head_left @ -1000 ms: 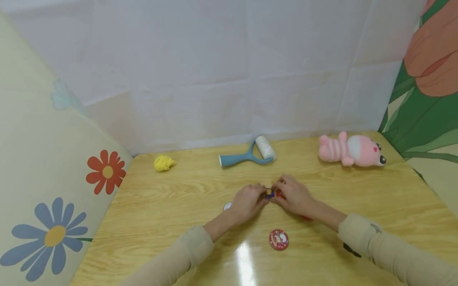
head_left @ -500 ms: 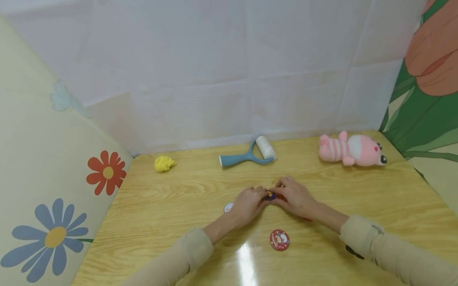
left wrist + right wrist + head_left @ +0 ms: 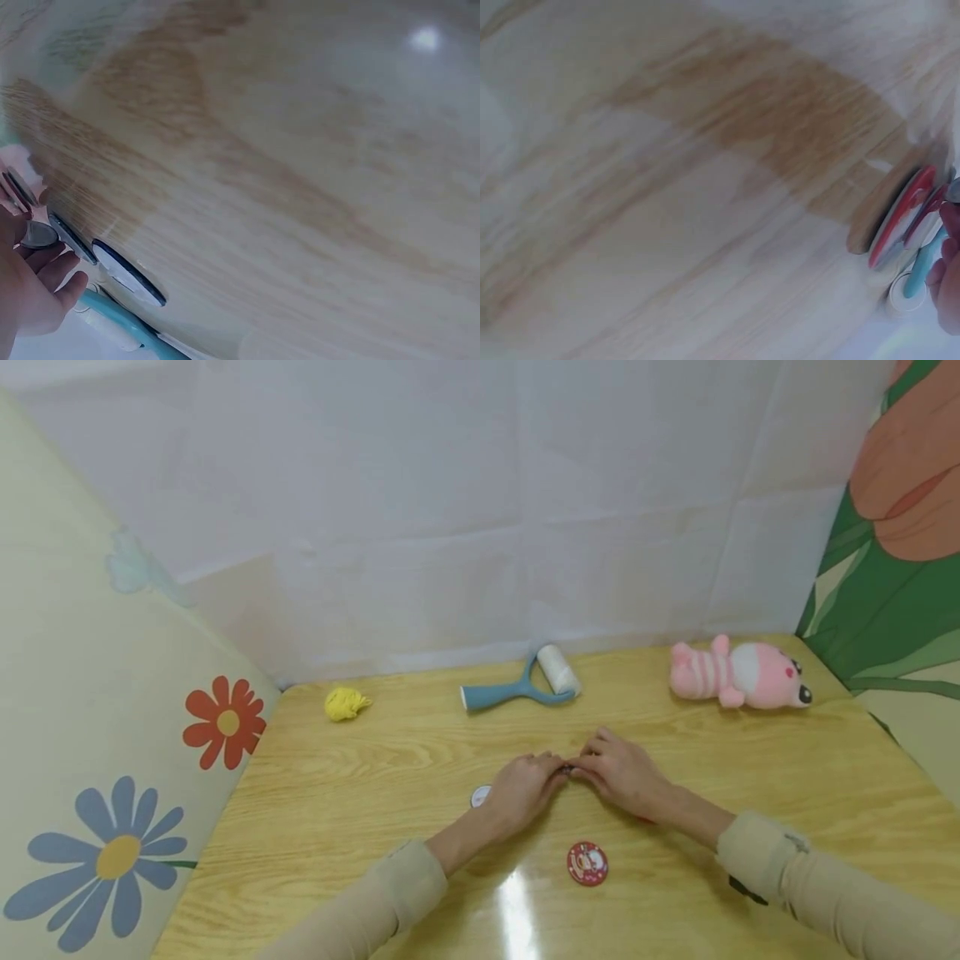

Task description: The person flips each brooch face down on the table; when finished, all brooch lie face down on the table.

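Observation:
In the head view, my left hand (image 3: 522, 789) and right hand (image 3: 618, 774) meet over the middle of the table, fingertips together. Between them they pinch a small round badge (image 3: 568, 769), mostly covered by fingers. In the left wrist view the badge (image 3: 39, 235) shows a plain grey side. Beside my left hand a white round badge (image 3: 480, 795) lies partly covered. A sliver of a red thing (image 3: 643, 819) peeks out under my right hand. Nearer to me lies a red round badge (image 3: 587, 863) with a cartoon print.
Toward the back of the wooden table (image 3: 360, 860) sit a yellow bundle (image 3: 344, 703), a blue-handled lint roller (image 3: 517, 687) and a pink plush toy (image 3: 738, 674). A white cloth (image 3: 420, 510) hangs behind. Flower-printed panels (image 3: 112, 710) stand at the sides.
Both hands stay nearly in place. The pinched badge has turned between the fingers: its blue and orange colours showed earlier, and now only a thin dark part shows.

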Motion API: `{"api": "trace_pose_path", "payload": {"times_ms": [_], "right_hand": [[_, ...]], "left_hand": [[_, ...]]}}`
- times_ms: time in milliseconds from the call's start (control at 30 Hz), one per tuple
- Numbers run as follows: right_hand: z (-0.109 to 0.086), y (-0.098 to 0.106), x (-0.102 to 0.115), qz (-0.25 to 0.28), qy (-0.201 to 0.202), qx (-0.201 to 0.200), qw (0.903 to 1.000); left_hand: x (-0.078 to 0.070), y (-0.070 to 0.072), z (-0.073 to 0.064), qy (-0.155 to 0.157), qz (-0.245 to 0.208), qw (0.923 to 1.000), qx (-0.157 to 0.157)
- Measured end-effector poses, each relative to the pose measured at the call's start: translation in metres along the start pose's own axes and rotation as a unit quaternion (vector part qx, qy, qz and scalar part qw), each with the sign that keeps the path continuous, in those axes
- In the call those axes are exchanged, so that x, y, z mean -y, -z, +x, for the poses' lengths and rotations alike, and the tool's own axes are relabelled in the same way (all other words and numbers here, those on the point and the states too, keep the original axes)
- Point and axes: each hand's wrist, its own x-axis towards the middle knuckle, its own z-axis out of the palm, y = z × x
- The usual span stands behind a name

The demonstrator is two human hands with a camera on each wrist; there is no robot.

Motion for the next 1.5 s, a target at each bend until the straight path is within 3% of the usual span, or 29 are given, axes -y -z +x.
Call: {"api": "trace_pose_path", "payload": {"times_ms": [333, 533, 700, 867, 1033, 1267, 1400, 1500], "right_hand": [[0.001, 0.001, 0.004, 0.008, -0.032, -0.017, 0.9993], [0.006, 0.001, 0.009, 0.016, -0.085, 0.002, 0.9963], [0.008, 0.001, 0.012, 0.029, -0.126, 0.008, 0.9915], [0.012, 0.002, 0.014, 0.035, -0.152, 0.024, 0.9875], [0.014, 0.003, 0.014, 0.046, -0.163, 0.051, 0.9843], [0.011, 0.005, 0.014, 0.064, -0.138, 0.050, 0.9870], [0.010, 0.008, 0.007, 0.063, -0.090, 0.057, 0.9923], [0.010, 0.010, 0.000, 0.069, -0.043, 0.076, 0.9938]], "left_hand": [[0.000, -0.001, -0.005, 0.014, -0.017, 0.9998, -0.002], [0.000, 0.002, -0.005, 0.016, -0.025, 0.9995, -0.011], [0.002, 0.002, -0.005, -0.001, -0.016, 0.9993, -0.035], [0.001, 0.004, -0.004, -0.011, -0.021, 0.9979, -0.060], [0.000, 0.006, -0.003, -0.007, -0.020, 0.9977, -0.064], [0.002, 0.005, -0.003, -0.004, -0.034, 0.9966, -0.075], [0.001, 0.006, -0.002, 0.024, -0.041, 0.9962, -0.073], [0.001, 0.008, -0.001, 0.050, -0.059, 0.9956, -0.053]]}}
